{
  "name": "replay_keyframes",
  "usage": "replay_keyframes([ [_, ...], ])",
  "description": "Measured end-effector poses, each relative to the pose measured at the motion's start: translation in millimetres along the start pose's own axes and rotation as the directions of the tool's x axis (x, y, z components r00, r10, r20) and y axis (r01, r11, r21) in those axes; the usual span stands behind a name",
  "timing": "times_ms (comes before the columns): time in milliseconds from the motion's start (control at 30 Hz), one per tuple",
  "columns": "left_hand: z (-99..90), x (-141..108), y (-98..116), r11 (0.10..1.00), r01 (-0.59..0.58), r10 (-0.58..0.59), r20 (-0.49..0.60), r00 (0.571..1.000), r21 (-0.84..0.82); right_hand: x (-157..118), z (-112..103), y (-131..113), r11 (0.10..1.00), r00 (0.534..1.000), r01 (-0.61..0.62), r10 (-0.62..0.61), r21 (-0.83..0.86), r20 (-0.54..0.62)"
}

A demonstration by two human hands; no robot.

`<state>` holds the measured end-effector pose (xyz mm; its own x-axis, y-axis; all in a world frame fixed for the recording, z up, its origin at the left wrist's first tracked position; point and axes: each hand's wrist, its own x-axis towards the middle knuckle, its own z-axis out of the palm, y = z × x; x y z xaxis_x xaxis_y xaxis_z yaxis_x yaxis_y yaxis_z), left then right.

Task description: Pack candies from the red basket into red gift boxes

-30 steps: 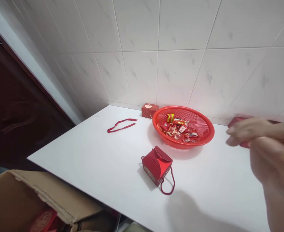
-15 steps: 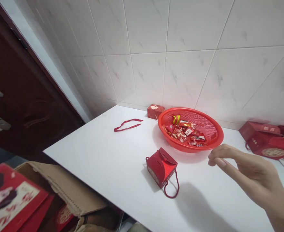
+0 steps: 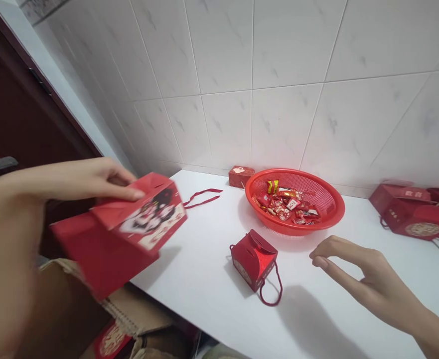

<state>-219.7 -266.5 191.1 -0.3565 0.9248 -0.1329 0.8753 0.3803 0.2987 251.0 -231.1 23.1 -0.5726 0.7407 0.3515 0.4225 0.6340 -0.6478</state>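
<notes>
My left hand (image 3: 118, 184) grips the top edge of a red printed box (image 3: 148, 214) with a cartoon picture, held over the table's left edge; a plain red panel hangs beside it. Over the right part of the table, my right hand (image 3: 357, 279) hovers with thumb and forefinger pinched together; nothing shows between the fingertips. A small closed red box (image 3: 254, 262) with a cord handle sits on the white table (image 3: 212, 279) between the hands. Behind it, a red mesh basket (image 3: 329, 214) holds wrapped candies (image 3: 282, 207).
Red boxes (image 3: 409, 214) stand at the far right by the tiled wall. A little red box (image 3: 240, 177) and a red ribbon (image 3: 204, 199) lie towards the back. Below the table's left edge is an open cardboard carton (image 3: 140, 309); a dark door is at left.
My left hand has come into view, and the printed box has risen from the carton area towards the table. My right hand has shifted slightly left, still pinched.
</notes>
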Motion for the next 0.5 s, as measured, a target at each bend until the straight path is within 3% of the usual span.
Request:
replay_keyframes([
  [33,4.3,6.2,12.5,0.996,-0.079,0.082,0.114,0.99,-0.032,-1.2,1.1,0.6,1.0,1.0,-0.008,0.008,-0.003,0.01],
  [67,9.5,11.5,23.9,0.991,-0.121,0.126,0.118,0.985,-0.049,-2.2,2.2,0.9,1.0,1.0,-0.012,0.013,-0.006,0.017],
  [200,32.8,22.4,48.3,0.982,-0.186,0.187,0.01,0.982,-0.014,-7.1,6.6,2.2,0.999,0.999,-0.041,0.041,-0.008,0.033],
  [500,79.3,22.7,26.7,0.986,-0.156,0.14,0.234,0.962,0.051,-16.8,25.6,19.0,0.991,0.987,-0.128,0.125,0.025,0.098],
])
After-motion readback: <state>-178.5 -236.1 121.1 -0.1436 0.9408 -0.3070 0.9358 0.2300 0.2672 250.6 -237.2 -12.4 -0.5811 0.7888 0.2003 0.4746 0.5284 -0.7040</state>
